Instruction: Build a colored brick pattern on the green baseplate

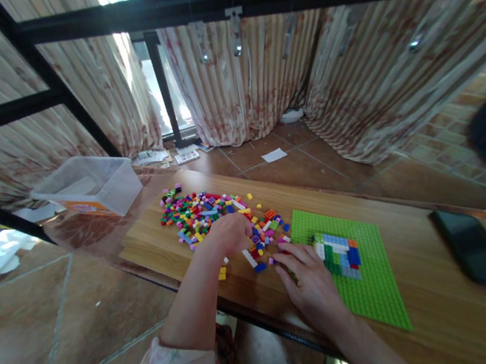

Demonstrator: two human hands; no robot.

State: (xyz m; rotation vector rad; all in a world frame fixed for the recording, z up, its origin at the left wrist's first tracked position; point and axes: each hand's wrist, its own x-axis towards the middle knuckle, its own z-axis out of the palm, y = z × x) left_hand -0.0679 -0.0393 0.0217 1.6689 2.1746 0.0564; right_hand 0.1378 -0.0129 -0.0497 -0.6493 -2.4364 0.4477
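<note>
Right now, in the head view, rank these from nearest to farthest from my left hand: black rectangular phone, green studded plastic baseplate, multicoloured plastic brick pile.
1. Multicoloured plastic brick pile: at your left hand.
2. Green studded plastic baseplate: to the right.
3. Black rectangular phone: far right, beyond the baseplate.

2 arms [189, 307] extend forward, left hand [232, 233] curled, right hand [309, 277] spread.
</note>
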